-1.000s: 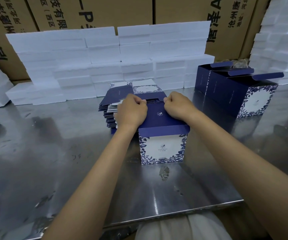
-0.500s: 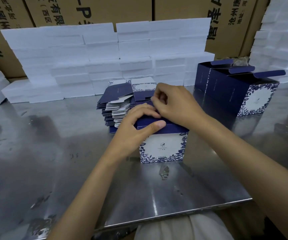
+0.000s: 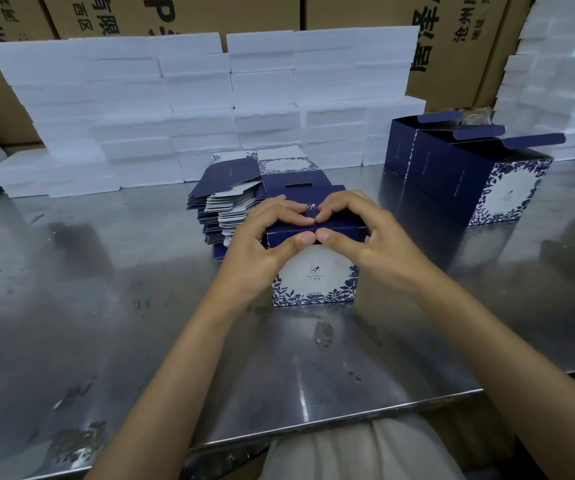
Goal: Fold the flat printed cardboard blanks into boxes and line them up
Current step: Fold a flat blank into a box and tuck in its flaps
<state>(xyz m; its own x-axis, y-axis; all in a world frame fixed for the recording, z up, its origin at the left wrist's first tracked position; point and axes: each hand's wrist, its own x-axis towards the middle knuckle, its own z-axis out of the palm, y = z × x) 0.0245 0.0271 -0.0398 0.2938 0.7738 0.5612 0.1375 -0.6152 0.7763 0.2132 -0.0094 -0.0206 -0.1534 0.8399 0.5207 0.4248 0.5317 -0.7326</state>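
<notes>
While thumbs meet at its front edge, left hand [image 3: 261, 237] and right hand [image 3: 365, 237] clamped on box [image 3: 315, 275]

Room light dim, cool, diffuse. Steel table [image 3: 71, 306] shows soft smeared glare, brightest as a streak near its front edge, with murky reflections. White foam blocks [image 3: 192, 91] nearly blown out. Wide-angle bending at frame edges; cartons [image 3: 459, 36] lean. Dark shape at right edge blurred. Centre sharp.
</notes>
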